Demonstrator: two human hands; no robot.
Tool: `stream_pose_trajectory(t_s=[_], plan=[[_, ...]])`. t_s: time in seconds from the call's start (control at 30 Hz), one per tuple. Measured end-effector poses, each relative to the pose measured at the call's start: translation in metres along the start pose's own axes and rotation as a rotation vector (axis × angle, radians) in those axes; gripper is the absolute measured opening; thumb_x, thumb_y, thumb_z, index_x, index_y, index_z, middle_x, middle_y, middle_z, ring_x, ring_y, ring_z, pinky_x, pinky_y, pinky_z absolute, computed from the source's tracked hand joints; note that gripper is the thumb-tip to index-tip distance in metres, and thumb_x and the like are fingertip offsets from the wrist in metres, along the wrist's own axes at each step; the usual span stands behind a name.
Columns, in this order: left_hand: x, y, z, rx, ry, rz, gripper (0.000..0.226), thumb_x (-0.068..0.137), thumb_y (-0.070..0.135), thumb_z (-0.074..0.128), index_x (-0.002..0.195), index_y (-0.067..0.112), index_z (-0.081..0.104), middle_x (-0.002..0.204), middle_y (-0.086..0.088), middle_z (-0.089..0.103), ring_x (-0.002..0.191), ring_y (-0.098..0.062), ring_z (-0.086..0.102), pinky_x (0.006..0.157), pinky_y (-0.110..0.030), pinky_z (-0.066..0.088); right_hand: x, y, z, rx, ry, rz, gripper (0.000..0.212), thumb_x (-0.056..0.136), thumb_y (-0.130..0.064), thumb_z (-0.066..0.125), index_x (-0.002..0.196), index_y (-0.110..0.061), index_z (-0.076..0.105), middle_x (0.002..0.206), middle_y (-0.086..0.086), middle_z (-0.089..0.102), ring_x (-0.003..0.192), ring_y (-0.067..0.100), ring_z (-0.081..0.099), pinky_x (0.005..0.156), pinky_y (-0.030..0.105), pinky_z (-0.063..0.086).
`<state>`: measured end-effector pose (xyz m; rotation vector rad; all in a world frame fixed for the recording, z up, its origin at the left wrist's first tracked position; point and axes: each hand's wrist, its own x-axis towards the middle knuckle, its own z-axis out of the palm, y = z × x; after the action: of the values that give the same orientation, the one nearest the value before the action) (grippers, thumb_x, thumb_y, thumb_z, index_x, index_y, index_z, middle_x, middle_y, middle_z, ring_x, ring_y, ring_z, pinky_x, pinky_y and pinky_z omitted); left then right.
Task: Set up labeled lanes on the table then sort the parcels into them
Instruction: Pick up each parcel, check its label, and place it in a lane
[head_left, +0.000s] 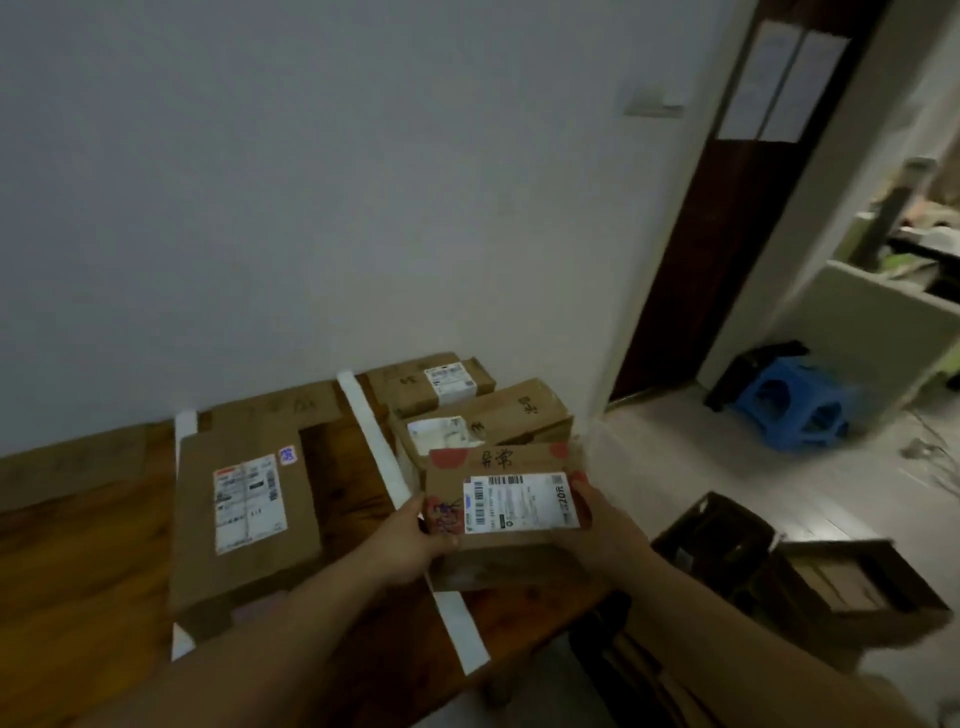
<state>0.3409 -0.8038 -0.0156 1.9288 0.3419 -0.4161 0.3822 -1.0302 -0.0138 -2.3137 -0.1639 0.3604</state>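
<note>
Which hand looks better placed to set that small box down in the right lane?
Probably the right hand: it grips the box on the right lane side, while the left hand hangs over the white tape.

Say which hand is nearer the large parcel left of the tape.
Left. The left hand grips the small parcel beside the large parcel; the right hand grips its opposite side, farther off.
</note>
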Motion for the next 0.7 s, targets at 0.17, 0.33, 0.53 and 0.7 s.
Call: stream_pose_trajectory(t_s=[0.17,0.33,0.53,0.7], plan=[[0.02,-0.002,0.028,-0.014,0.072,-0.098,0.068,0.088,0.013,0.064,0.145,0.017,0.028,0.127,-0.004,0.055,0.104,-0.014,0.051,0.085,-0.02,0.045,0.04,0.03,-0.015,-0.039,-0.19,-0.026,0.064,0.089,-0.037,0.066,0.141,-0.031,0.031,0.137,-0.011,0.044,0.127,0.008,0.041,0.1,0.018,0.03],[0.036,-0.01,0.044,0.013,0.132,-0.107,0.067,0.087,0.01,0.064,0.144,0.017,0.03,0.136,-0.003,0.052,0.12,-0.018,0.05,0.099,-0.028,0.044,0.065,0.055,-0.006,-0.087,-0.198,-0.031,0.059,0.084,-0.057,0.062,0.135,-0.045,0.036,0.137,-0.017,0.048,0.125,0.008,0.047,0.104,0.027,0.038],[0.048,-0.012,0.06,0.022,0.255,-0.118,0.072,0.086,0.014,0.065,0.146,0.023,0.026,0.132,0.002,0.052,0.117,-0.017,0.053,0.096,-0.028,0.047,0.096,0.073,-0.01,-0.105,-0.285,-0.067,0.055,0.082,-0.06,0.059,0.131,-0.058,0.036,0.131,-0.019,0.053,0.123,0.011,0.048,0.102,0.04,0.045],[0.055,-0.002,0.075,0.067,0.325,-0.172,0.077,0.09,0.016,0.061,0.15,0.025,0.015,0.142,0.004,0.045,0.118,-0.015,0.054,0.097,-0.029,0.049,0.132,0.074,-0.023,-0.188,-0.39,-0.137,0.056,0.089,-0.041,0.056,0.139,-0.051,0.031,0.135,-0.008,0.05,0.127,0.018,0.041,0.099,0.035,0.042]])
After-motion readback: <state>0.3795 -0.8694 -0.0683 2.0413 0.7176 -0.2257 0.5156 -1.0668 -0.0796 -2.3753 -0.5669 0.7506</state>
